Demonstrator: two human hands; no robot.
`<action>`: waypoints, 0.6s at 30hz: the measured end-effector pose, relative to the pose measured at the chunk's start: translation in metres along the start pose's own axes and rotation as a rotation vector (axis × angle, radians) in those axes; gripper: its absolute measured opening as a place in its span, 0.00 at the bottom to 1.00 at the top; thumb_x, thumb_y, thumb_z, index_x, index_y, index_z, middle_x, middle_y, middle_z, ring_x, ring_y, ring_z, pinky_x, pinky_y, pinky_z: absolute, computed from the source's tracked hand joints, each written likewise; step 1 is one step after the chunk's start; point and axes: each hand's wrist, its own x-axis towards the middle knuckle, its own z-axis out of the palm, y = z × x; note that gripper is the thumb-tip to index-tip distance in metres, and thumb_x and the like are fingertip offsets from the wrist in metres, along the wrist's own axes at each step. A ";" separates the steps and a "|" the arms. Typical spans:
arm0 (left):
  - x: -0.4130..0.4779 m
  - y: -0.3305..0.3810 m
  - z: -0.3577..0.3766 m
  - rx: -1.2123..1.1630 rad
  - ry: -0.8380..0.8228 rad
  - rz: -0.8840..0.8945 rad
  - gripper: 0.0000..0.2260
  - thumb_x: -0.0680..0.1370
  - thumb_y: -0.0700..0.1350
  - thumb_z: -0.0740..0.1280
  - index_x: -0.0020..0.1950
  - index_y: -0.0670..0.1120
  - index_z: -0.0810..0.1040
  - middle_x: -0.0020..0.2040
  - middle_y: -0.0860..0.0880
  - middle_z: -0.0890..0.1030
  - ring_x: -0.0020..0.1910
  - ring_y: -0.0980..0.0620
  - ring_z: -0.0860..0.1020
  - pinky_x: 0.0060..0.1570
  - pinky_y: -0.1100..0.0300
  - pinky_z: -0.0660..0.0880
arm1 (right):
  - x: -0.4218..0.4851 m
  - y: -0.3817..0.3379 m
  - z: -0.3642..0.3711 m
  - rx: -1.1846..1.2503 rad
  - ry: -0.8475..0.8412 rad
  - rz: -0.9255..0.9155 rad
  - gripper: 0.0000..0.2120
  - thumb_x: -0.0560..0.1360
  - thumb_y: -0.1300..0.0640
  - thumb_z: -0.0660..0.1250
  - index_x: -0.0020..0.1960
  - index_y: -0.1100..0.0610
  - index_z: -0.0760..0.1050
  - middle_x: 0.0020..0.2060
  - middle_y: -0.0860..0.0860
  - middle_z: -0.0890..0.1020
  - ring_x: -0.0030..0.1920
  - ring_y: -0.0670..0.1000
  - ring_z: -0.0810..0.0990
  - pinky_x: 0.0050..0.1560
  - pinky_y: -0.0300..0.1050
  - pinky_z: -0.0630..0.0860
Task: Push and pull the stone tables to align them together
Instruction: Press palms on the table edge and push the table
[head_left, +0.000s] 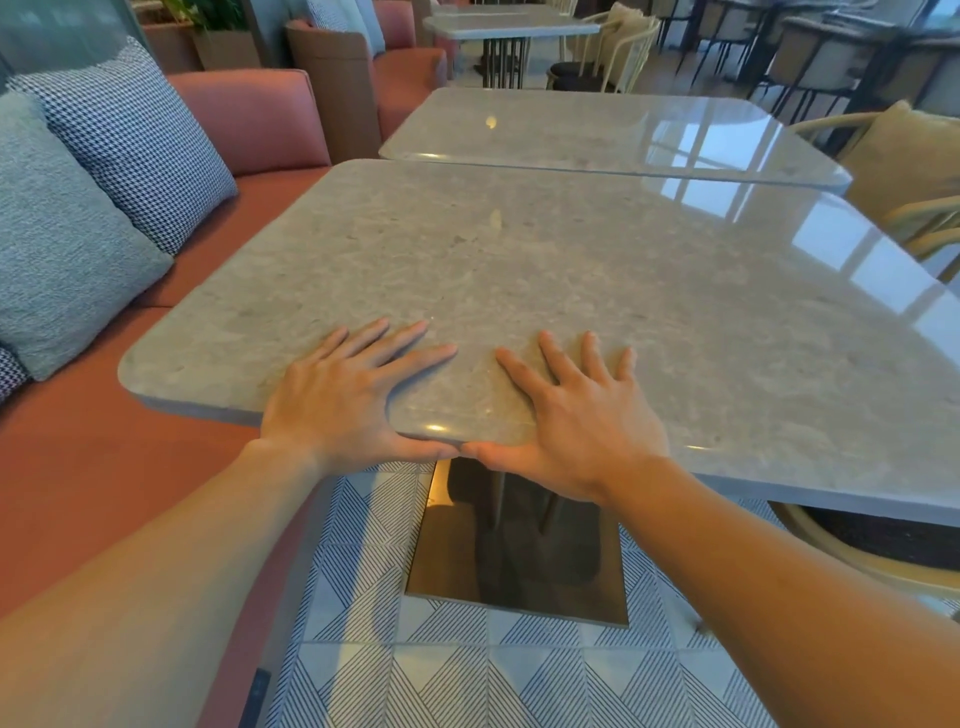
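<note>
Near stone table (519, 270): grey polished square top, rounded corners, level, in foreground. Far stone table (597, 130): matching top directly beyond, facing edges close, contact unclear.

I can read nothing here. The near stone desk (519, 260) and the far stone desk (587, 130) show only grey veining and window glare, and a small dark tab (258, 699) low on the sofa (78, 467) front is too blurred to make out.
</note>
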 end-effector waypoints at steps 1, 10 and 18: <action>-0.001 0.001 -0.001 -0.002 -0.017 -0.006 0.50 0.62 0.89 0.42 0.82 0.71 0.52 0.86 0.58 0.59 0.85 0.48 0.60 0.83 0.43 0.56 | -0.002 -0.001 -0.001 0.007 -0.008 -0.005 0.56 0.61 0.12 0.30 0.84 0.38 0.38 0.86 0.54 0.49 0.84 0.69 0.47 0.78 0.77 0.45; 0.033 0.085 -0.012 -0.133 -0.249 0.145 0.50 0.66 0.87 0.46 0.85 0.66 0.51 0.86 0.62 0.51 0.87 0.52 0.50 0.84 0.46 0.47 | -0.081 0.121 -0.009 0.013 -0.035 0.097 0.53 0.64 0.13 0.38 0.84 0.36 0.43 0.86 0.45 0.52 0.86 0.57 0.50 0.83 0.67 0.50; 0.096 0.180 0.007 -0.116 -0.268 0.312 0.45 0.68 0.83 0.53 0.82 0.73 0.40 0.88 0.59 0.42 0.87 0.47 0.41 0.83 0.40 0.41 | -0.125 0.206 -0.008 -0.016 -0.035 0.129 0.55 0.65 0.16 0.50 0.83 0.47 0.64 0.81 0.54 0.69 0.79 0.68 0.67 0.73 0.78 0.65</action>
